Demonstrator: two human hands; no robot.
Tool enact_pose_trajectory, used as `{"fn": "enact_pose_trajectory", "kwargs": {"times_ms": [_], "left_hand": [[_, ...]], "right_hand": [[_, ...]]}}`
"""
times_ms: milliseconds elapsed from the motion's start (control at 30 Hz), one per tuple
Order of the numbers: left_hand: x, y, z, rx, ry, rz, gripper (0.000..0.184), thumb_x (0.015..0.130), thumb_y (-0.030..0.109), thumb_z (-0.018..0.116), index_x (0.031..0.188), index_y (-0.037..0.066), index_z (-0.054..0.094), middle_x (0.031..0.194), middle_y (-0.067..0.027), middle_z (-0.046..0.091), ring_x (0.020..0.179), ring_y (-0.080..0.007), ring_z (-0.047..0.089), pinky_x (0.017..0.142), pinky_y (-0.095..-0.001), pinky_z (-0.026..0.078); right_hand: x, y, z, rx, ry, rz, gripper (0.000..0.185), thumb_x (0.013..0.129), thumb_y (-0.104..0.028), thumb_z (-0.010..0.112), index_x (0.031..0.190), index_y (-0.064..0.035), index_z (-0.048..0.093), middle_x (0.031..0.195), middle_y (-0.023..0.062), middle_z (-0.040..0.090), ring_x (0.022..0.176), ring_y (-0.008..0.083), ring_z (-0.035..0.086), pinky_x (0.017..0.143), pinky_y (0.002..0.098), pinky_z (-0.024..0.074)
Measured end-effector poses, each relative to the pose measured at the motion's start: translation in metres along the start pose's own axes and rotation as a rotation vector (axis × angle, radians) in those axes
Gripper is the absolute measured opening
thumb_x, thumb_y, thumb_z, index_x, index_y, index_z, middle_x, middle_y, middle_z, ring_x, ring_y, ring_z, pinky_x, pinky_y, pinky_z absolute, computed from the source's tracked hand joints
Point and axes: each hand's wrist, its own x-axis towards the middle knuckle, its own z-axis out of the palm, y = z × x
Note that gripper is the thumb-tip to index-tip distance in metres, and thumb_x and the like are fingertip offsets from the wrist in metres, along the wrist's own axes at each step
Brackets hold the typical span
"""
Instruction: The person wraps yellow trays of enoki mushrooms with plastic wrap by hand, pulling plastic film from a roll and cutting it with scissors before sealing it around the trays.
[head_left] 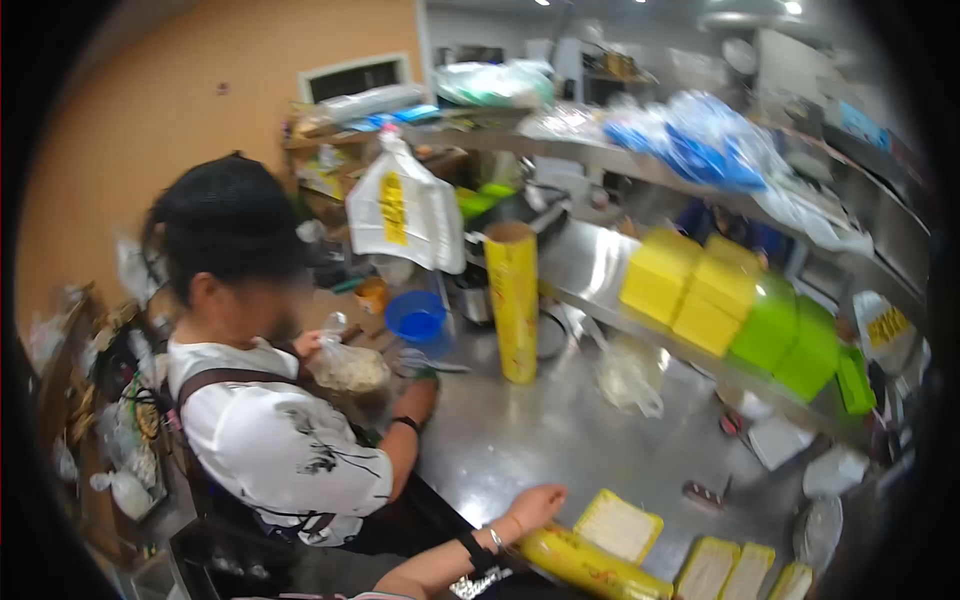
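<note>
My left hand [541, 506] reaches in from the bottom, with a black band and a bracelet at the wrist. Its fingers look curled together; what they hold, if anything, cannot be made out. Just below it lies a yellow roll of film [600, 566] along the near table edge. A yellow-rimmed tray [619, 526] with pale contents sits to the right of the hand, by the roll. More such trays [708, 570] stand at the bottom right. My right hand is outside the view.
At left, a co-worker [270, 430] in a white shirt handles a clear bag of pale food [350, 371]. An upright yellow roll [513, 300] and blue bowl [416, 316] stand on the metal table [500, 450]. Yellow boxes [690, 290] and green boxes [785, 335] line the shelf.
</note>
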Motion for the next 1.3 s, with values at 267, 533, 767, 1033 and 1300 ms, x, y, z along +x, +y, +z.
{"fn": "enact_pose_trajectory", "kwargs": {"times_ms": [267, 533, 767, 1033, 1300], "left_hand": [[0.053, 0.033, 0.016, 0.126, -0.167, 0.078, 0.035, 0.089, 0.013, 0.049, 0.122, 0.003, 0.055, 0.121, -0.0202, 0.056, 0.111, -0.0385, 0.054, 0.095, -0.0416, 0.045], [0.093, 0.019, 0.036, 0.333, -0.262, 0.235, 0.031, 0.09, 0.013, 0.048, 0.119, 0.008, 0.057, 0.122, -0.0175, 0.055, 0.111, -0.0358, 0.054, 0.094, -0.0405, 0.046], [0.111, 0.014, 0.065, 0.374, -0.473, 0.299, 0.025, 0.091, 0.014, 0.044, 0.106, 0.005, 0.061, 0.112, -0.0187, 0.06, 0.106, -0.0367, 0.055, 0.092, -0.0414, 0.046], [0.131, 0.044, 0.063, 0.426, -0.376, 0.413, 0.019, 0.086, 0.022, 0.055, 0.094, 0.007, 0.063, 0.099, -0.016, 0.062, 0.095, -0.0354, 0.058, 0.083, -0.0424, 0.049], [0.176, 0.085, 0.104, 0.698, -0.699, 0.682, 0.02, 0.076, 0.012, 0.067, 0.096, 0.014, 0.069, 0.101, -0.0081, 0.064, 0.096, -0.0282, 0.062, 0.082, -0.0396, 0.05]], "right_hand": [[0.122, -0.072, -0.066, 0.246, 0.23, 0.381, 0.027, 0.086, -0.016, 0.062, 0.107, 0.0, 0.061, 0.086, 0.0175, 0.065, 0.079, 0.0347, 0.064, 0.07, 0.0398, 0.0513], [0.139, -0.085, -0.073, 0.167, -0.241, 0.116, 0.025, 0.085, -0.021, 0.064, 0.103, -0.0039, 0.063, 0.098, 0.0153, 0.065, 0.091, 0.0338, 0.061, 0.08, 0.0401, 0.0494], [0.108, -0.059, -0.15, 0.245, -0.363, 0.228, 0.026, 0.086, -0.022, 0.065, 0.104, -0.0038, 0.064, 0.095, 0.0135, 0.068, 0.085, 0.026, 0.067, 0.074, 0.0352, 0.0524], [0.141, -0.057, -0.1, 0.245, -0.158, 0.161, 0.023, 0.088, -0.02, 0.061, 0.104, -0.0039, 0.064, 0.097, 0.0152, 0.066, 0.089, 0.0316, 0.064, 0.077, 0.0386, 0.0508], [0.112, -0.083, -0.033, 0.113, 0.009, 0.068, 0.028, 0.086, -0.016, 0.06, 0.112, -0.0057, 0.06, 0.115, 0.0114, 0.057, 0.107, 0.0341, 0.051, 0.091, 0.0421, 0.044]]}}
